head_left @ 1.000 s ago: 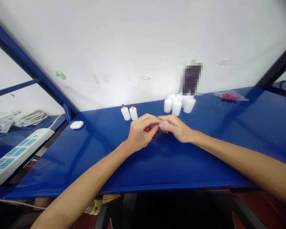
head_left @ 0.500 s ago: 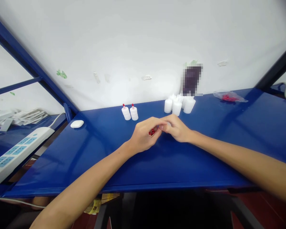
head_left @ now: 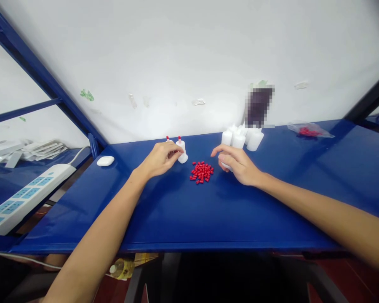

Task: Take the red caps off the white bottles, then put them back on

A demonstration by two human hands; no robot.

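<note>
My left hand (head_left: pixel 166 158) has its thumb and fingers pinched together in front of two white bottles with red caps. Its fingertips overlap the right capped bottle (head_left: pixel 181 152); I cannot tell whether they touch it or hold something small. Mostly behind that hand is the left capped bottle (head_left: pixel 168 140). My right hand (head_left: pixel 235 163) is curled around a small white bottle (head_left: pixel 226 166), mostly covered by the fingers, with the index finger stretched to the left. Between the hands lies a loose pile of small red caps (head_left: pixel 202 172) on the blue table (head_left: pixel 221 219).
Several white bottles (head_left: pixel 254 140) without red caps stand beyond my right hand. At the back right lies a clear bag (head_left: pixel 311 131) with red pieces. A white rounded object (head_left: pixel 105 160) rests on the left; a power strip (head_left: pixel 31 195) is beside the table.
My hands were together over the red caps. They have moved apart, the left one going left to the capped bottles, and the pile is uncovered. The view has shifted slightly.
</note>
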